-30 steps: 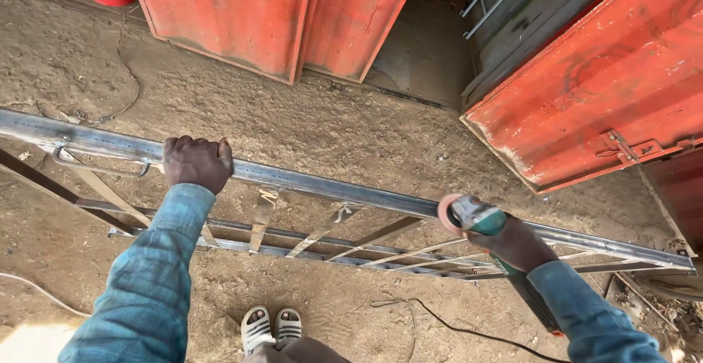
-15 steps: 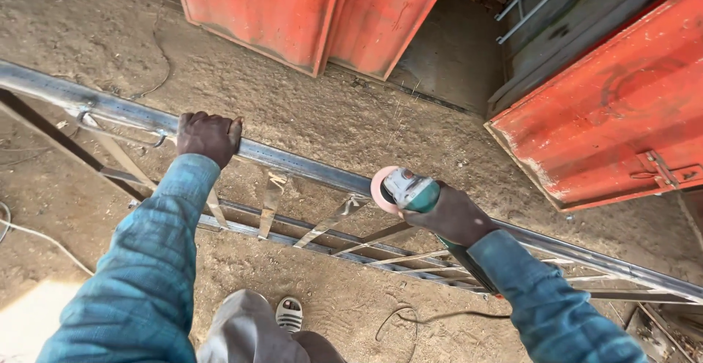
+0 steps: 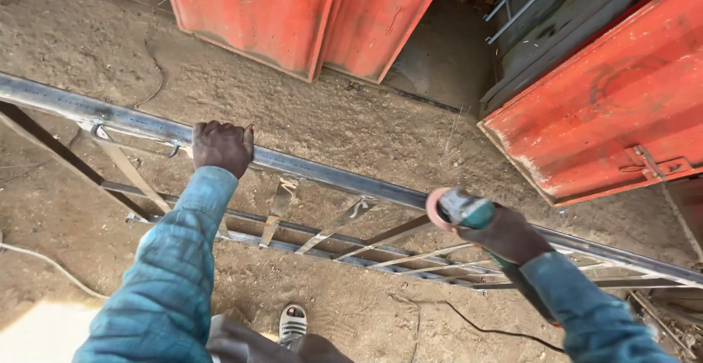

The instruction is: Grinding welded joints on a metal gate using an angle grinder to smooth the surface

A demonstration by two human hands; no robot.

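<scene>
Steel rail [image 3: 329, 176] under clenched left hand [image 3: 222, 145]; right hand [image 3: 505, 235] fingers wrapped round angle grinder [image 3: 458, 209].

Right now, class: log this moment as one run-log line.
left hand: grips steel rail | right hand: holds angle grinder, disc beside rail | ground: sand

Grey steel frame [image 3: 329, 176]; teal grinder [image 3: 465, 213]; red-orange panels [image 3: 307, 11].
</scene>
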